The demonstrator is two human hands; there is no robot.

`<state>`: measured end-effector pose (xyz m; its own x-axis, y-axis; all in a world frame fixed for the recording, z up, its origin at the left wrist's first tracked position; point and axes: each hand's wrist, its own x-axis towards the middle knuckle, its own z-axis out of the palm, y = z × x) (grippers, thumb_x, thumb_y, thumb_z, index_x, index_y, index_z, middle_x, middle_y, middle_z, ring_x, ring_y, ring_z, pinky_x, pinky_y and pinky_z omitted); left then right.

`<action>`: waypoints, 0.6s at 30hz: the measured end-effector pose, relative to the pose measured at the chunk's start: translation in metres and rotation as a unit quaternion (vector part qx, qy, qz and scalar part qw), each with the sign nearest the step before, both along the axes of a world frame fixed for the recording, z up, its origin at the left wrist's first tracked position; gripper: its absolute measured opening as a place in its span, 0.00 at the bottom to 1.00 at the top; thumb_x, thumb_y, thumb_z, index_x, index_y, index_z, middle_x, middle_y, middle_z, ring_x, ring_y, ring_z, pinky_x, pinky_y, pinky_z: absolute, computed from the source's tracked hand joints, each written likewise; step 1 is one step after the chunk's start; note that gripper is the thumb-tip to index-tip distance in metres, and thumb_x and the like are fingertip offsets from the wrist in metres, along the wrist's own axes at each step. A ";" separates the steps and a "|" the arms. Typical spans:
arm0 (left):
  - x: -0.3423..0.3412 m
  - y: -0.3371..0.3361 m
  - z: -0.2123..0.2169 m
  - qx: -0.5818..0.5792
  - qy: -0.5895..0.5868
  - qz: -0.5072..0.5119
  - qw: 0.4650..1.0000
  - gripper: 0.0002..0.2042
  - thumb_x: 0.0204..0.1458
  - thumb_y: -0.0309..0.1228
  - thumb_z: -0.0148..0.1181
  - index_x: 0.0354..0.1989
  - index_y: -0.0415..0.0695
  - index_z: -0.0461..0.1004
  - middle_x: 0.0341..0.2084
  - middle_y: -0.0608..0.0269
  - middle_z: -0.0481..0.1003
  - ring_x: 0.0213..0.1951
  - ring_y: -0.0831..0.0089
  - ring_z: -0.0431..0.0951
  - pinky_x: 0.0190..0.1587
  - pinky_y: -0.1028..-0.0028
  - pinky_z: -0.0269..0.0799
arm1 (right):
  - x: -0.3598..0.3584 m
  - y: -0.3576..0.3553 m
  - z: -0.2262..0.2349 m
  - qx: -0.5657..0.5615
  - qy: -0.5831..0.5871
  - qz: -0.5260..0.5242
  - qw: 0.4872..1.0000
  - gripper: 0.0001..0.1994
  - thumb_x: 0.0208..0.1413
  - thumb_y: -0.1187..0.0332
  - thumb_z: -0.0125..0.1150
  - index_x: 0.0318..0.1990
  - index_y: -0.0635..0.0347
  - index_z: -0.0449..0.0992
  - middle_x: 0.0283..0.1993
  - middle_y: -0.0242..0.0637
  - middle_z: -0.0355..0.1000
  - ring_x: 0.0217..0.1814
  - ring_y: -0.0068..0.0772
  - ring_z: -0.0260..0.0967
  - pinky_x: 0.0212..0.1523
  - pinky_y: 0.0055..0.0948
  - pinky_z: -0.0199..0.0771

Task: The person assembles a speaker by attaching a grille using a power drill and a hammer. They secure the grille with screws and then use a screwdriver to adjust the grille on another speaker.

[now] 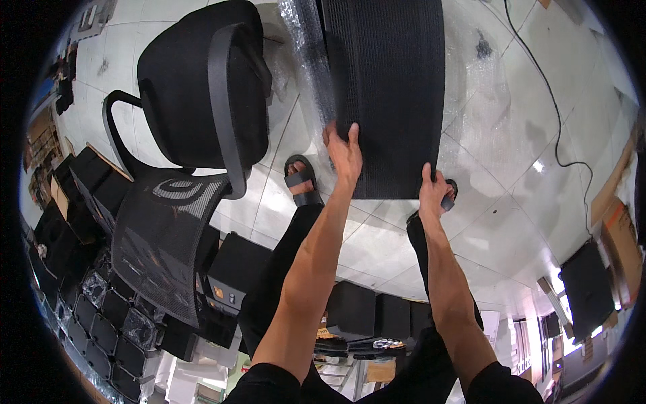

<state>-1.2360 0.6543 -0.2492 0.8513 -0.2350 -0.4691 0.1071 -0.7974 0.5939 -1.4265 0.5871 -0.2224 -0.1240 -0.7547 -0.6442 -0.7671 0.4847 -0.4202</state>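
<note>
Black ribbed panel (397,101) was edge-pinched by the right hand (432,192); left hand (344,153) touched it, grip unclear. Uneven support could tip it; bubble wrap (308,67) could snag.

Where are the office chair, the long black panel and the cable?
Office chair (180,114), head view: on its seat cushion.
Long black panel (390,101), head view: middle of its ribbed surface.
Cable (559,128), head view: partway along its length.
</note>
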 end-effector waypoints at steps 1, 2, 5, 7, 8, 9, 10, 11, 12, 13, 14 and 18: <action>0.004 -0.003 -0.003 -0.005 -0.009 0.002 1.000 0.34 0.54 0.47 0.57 0.56 0.26 0.59 0.53 0.30 0.63 0.58 0.40 0.60 0.60 0.57 0.56 | -0.002 -0.004 -0.012 0.006 -0.014 -0.001 1.000 0.26 0.57 0.48 0.57 0.34 0.71 0.73 0.30 0.43 0.69 0.36 0.34 0.61 0.42 0.32 0.60; 0.005 -0.009 -0.006 0.013 -0.008 0.004 1.000 0.32 0.55 0.46 0.56 0.56 0.27 0.60 0.53 0.31 0.63 0.59 0.41 0.59 0.61 0.57 0.55 | -0.005 -0.009 -0.023 0.010 -0.027 -0.005 1.000 0.26 0.57 0.49 0.56 0.33 0.73 0.73 0.29 0.45 0.70 0.34 0.34 0.62 0.39 0.34 0.62; 0.006 -0.012 -0.012 0.017 0.003 0.009 1.000 0.30 0.55 0.42 0.56 0.58 0.29 0.59 0.54 0.31 0.63 0.59 0.41 0.59 0.62 0.57 0.53 | -0.006 -0.014 -0.040 -0.013 -0.034 0.012 0.999 0.27 0.58 0.50 0.55 0.32 0.74 0.73 0.28 0.49 0.72 0.31 0.46 0.68 0.37 0.39 0.66; 0.012 -0.007 -0.015 -0.055 0.013 0.001 0.998 0.29 0.55 0.38 0.57 0.59 0.30 0.59 0.55 0.31 0.62 0.60 0.41 0.59 0.63 0.57 0.52 | -0.003 -0.012 -0.050 -0.019 -0.009 0.045 0.999 0.27 0.58 0.50 0.55 0.32 0.74 0.73 0.28 0.51 0.72 0.32 0.52 0.68 0.38 0.41 0.66; 0.013 -0.004 -0.018 -0.090 0.017 -0.002 0.996 0.29 0.54 0.36 0.58 0.60 0.31 0.58 0.55 0.31 0.62 0.60 0.41 0.59 0.63 0.57 0.52 | -0.001 -0.017 -0.046 0.017 -0.001 0.062 0.998 0.25 0.57 0.49 0.56 0.35 0.71 0.75 0.34 0.54 0.73 0.39 0.55 0.68 0.42 0.42 0.66; 0.010 -0.003 -0.020 -0.096 0.005 -0.009 0.995 0.29 0.54 0.35 0.58 0.60 0.31 0.58 0.55 0.32 0.62 0.60 0.43 0.60 0.63 0.58 0.53 | -0.002 -0.018 -0.045 -0.059 0.033 0.129 0.989 0.25 0.56 0.50 0.57 0.36 0.71 0.76 0.37 0.54 0.73 0.42 0.54 0.67 0.44 0.43 0.65; 0.007 -0.001 -0.021 -0.101 -0.008 -0.016 0.995 0.29 0.54 0.34 0.58 0.61 0.32 0.58 0.56 0.33 0.62 0.59 0.44 0.62 0.63 0.59 0.54 | -0.002 -0.018 -0.042 -0.133 0.066 0.194 0.970 0.24 0.56 0.50 0.57 0.37 0.70 0.76 0.39 0.55 0.72 0.45 0.54 0.66 0.46 0.43 0.65; 0.004 0.002 -0.022 -0.106 -0.021 -0.023 0.994 0.29 0.54 0.33 0.59 0.61 0.32 0.58 0.56 0.34 0.63 0.59 0.46 0.63 0.62 0.60 0.55 | -0.001 -0.017 -0.040 -0.206 0.099 0.257 0.939 0.24 0.55 0.50 0.58 0.38 0.69 0.77 0.42 0.55 0.72 0.48 0.54 0.65 0.48 0.44 0.64; 0.007 0.006 -0.024 -0.119 0.003 0.012 0.993 0.29 0.53 0.32 0.59 0.61 0.32 0.58 0.56 0.35 0.64 0.58 0.48 0.64 0.61 0.61 0.57 | 0.000 -0.019 -0.038 -0.197 0.089 0.281 0.935 0.25 0.54 0.49 0.59 0.41 0.69 0.76 0.44 0.56 0.71 0.51 0.54 0.64 0.50 0.44 0.64; 0.012 0.014 -0.029 -0.132 0.026 0.053 0.989 0.29 0.53 0.32 0.59 0.61 0.31 0.58 0.55 0.37 0.65 0.58 0.51 0.66 0.60 0.62 0.58 | 0.006 -0.028 -0.029 -0.188 0.078 0.310 0.929 0.27 0.53 0.49 0.60 0.43 0.70 0.75 0.46 0.56 0.70 0.54 0.55 0.62 0.52 0.45 0.63; 0.015 0.012 -0.025 -0.149 0.055 0.089 0.983 0.29 0.53 0.32 0.60 0.61 0.31 0.58 0.55 0.39 0.66 0.57 0.54 0.67 0.59 0.64 0.60 | 0.005 -0.037 -0.024 -0.180 0.075 0.335 0.922 0.28 0.52 0.49 0.61 0.46 0.70 0.74 0.48 0.57 0.69 0.56 0.56 0.61 0.54 0.45 0.62; 0.029 -0.009 -0.007 -0.027 0.120 0.030 0.992 0.30 0.52 0.43 0.60 0.54 0.30 0.65 0.51 0.42 0.71 0.55 0.54 0.70 0.56 0.66 0.63 | 0.002 -0.069 -0.054 -0.040 -0.016 0.168 0.985 0.41 0.46 0.42 0.64 0.55 0.76 0.64 0.49 0.59 0.69 0.56 0.57 0.65 0.56 0.42 0.63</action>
